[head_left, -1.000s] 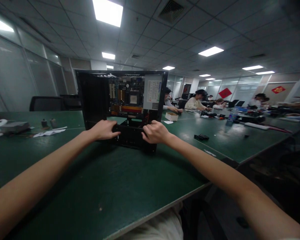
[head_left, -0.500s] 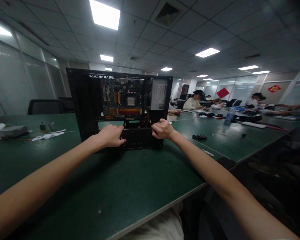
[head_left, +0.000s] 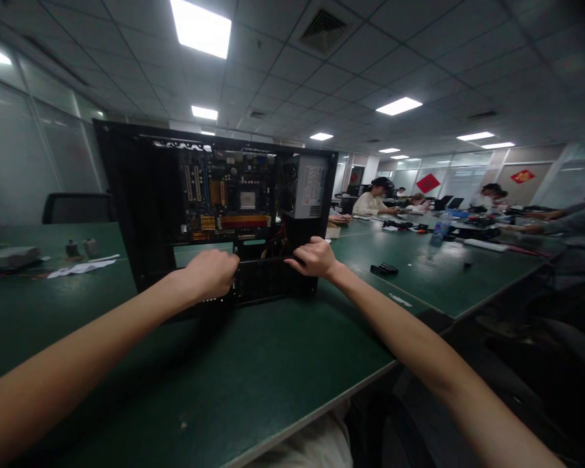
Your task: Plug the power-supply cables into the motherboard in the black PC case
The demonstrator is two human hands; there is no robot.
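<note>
Computer case [head_left: 263, 281], boxy black metal, open-sided, gripped by curled fingers [head_left: 304, 255]

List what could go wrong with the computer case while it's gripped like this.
The computer case might tip: the left hand and right hand both grip low, with most of it rising above them.

The motherboard is exposed on the open side, so a slipping hand might knock it.

The cables hang close to the right hand and might snag.
</note>
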